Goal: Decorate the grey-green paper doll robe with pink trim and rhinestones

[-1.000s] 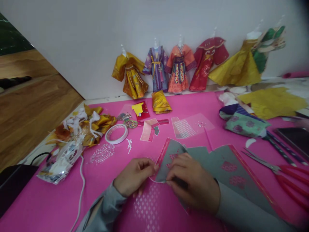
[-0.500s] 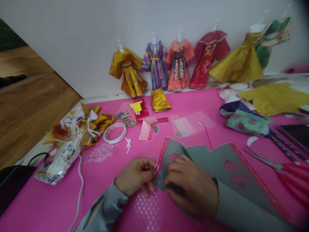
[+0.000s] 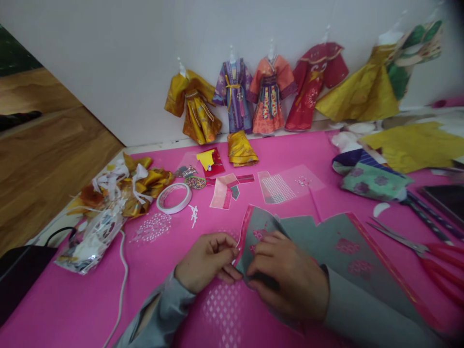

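Note:
A grey-green sheet point(image 3: 311, 234) with pink patterns and a pink border lies across the pink surface, its left part lifted and bent. My left hand point(image 3: 210, 263) pinches the left border between thumb and fingers. On the raised part, my right hand point(image 3: 290, 275) grips the sheet with bent fingers. A dark patch shows under those fingers; I cannot make out what it is. Below my left hand is a group of small white diamond shapes point(image 3: 223, 309). Beyond the hands lie pink-and-grey cut pieces point(image 3: 220, 193) and a clear sheet with rows of small gems point(image 3: 277, 187).
Red-handled scissors point(image 3: 420, 249) lie open at the right. To the left are a tape roll point(image 3: 174, 198), a plastic bag point(image 3: 96, 246), gold fabric scraps point(image 3: 154, 183) and a white cable point(image 3: 123, 270). Several small dresses point(image 3: 270, 96) stand against the wall.
My left hand has shifted slightly right along the sheet's edge, its lower fingers now straighter against it. My right hand stays nearly in place.

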### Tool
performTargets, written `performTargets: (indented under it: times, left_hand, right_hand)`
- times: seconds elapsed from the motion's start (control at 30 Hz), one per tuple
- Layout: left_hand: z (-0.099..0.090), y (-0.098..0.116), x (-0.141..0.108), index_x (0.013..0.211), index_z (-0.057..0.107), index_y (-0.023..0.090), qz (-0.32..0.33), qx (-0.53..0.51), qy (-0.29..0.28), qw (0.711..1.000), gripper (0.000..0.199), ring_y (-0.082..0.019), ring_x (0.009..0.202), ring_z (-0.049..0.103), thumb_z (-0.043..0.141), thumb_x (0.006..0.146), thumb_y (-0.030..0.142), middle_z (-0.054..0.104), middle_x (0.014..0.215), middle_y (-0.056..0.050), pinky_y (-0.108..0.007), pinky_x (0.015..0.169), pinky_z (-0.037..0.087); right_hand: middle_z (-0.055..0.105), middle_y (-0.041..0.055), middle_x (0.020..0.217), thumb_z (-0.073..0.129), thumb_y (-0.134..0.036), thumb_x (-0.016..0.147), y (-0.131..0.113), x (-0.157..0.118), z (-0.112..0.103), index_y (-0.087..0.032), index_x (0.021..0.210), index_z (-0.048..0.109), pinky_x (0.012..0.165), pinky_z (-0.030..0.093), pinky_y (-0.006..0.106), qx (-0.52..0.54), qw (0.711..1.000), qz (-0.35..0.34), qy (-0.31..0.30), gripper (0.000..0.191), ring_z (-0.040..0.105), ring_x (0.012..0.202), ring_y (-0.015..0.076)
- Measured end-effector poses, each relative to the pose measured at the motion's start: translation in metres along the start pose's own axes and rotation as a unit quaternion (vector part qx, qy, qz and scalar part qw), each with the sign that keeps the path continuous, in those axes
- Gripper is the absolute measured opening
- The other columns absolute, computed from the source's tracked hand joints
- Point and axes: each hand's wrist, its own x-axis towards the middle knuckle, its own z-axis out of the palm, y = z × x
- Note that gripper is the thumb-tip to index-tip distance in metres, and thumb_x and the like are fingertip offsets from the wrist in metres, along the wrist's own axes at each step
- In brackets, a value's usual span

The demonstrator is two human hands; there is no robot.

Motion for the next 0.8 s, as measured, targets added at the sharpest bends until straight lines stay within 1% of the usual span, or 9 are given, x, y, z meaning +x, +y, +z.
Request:
performTargets:
  times: [0.33,0.47,0.67,0.8]
  left_hand:
    - [0.0000,-0.0017,0.0001,0.074,0.051,0.018,0.003,0.008,-0.003,1.000,0.029,-0.018,0.049,0.066,0.067,0.061,0.038,0.058,0.049,0.006,-0.023,0.046,0.050]
    - [-0.0007,-0.0016,-0.0003,0.073,0.052,0.017,0.007,0.003,-0.007,1.000,0.029,-0.018,0.052,0.067,0.068,0.062,0.038,0.061,0.052,0.003,-0.023,0.048,0.050]
    - [-0.0036,0.0021,-0.0029,0.075,0.057,0.016,0.007,-0.039,-0.022,0.999,0.031,-0.020,0.066,0.070,0.075,0.060,0.036,0.068,0.064,-0.001,-0.030,0.064,0.054]
    - [-0.0037,0.0013,-0.0040,0.071,0.058,0.015,0.029,-0.049,-0.045,0.997,0.029,-0.021,0.073,0.069,0.079,0.058,0.030,0.068,0.067,-0.002,-0.030,0.068,0.053]
  right_hand:
    - [0.059,0.0001,0.069,0.063,-0.018,0.076,0.0018,0.0018,-0.0015,-0.018,0.074,0.064,0.075,0.033,0.034,-0.004,1.000,-0.006,-0.002,0.002,0.052,0.072,0.0162]
    - [0.059,0.0004,0.069,0.063,-0.017,0.076,0.0022,0.0024,-0.0018,-0.018,0.074,0.064,0.073,0.033,0.034,-0.008,1.000,-0.002,0.003,0.003,0.052,0.071,0.0163]
    - [0.061,0.0011,0.069,0.057,-0.016,0.081,0.0070,0.0012,-0.0005,-0.017,0.073,0.063,0.070,0.033,0.033,-0.003,0.999,0.026,0.047,0.010,0.053,0.071,0.0165]
    - [0.060,0.0001,0.067,0.056,-0.016,0.082,0.0088,0.0012,-0.0028,-0.017,0.073,0.062,0.069,0.033,0.032,0.015,0.995,0.045,0.086,0.011,0.052,0.069,0.0156]
